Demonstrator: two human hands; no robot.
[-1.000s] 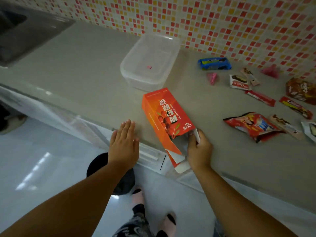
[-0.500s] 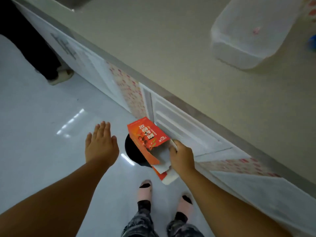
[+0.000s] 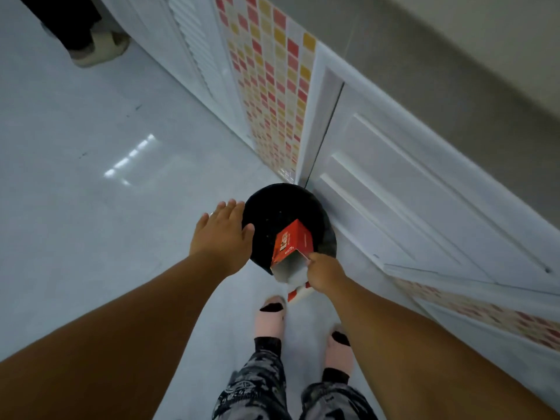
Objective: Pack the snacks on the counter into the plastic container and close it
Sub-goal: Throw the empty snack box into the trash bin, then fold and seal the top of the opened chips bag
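Orange carton: an orange-red cardboard box [image 3: 292,241] with printed lettering on one face, tilted, its opened end towards the camera and its closed end down over the mouth of the black bin; the pale inside shows through the opened end, with loose flaps hanging below it.
Right hand: the right hand [image 3: 325,272] grips the carton at the rim of its opened end, fingers curled around the cardboard edge, the back of the hand towards the camera.
Left hand: the left hand [image 3: 222,234] is spread flat with fingers extended, holding nothing, palm down at the left rim of the bin; whether it touches the rim cannot be told. A ring shows on one finger.
Black bin: a round black waste bin [image 3: 266,213] stands on the floor against the foot of the cabinet, seen from above; its inside is too dark to make out.
Cabinet: a white panelled cabinet door [image 3: 403,189] runs along the right, with a strip of red, pink and yellow mosaic tiles [image 3: 272,95] to its left.
Counter: only the grey edge of the counter [image 3: 454,56] shows, at the upper right corner.
Floor: glossy pale floor [image 3: 91,147] with a light reflection.
Feet: pink slippers [image 3: 270,318] and patterned trousers at the bottom.
Bystander: another person's foot in a pale slipper [image 3: 100,48] at the top left corner.
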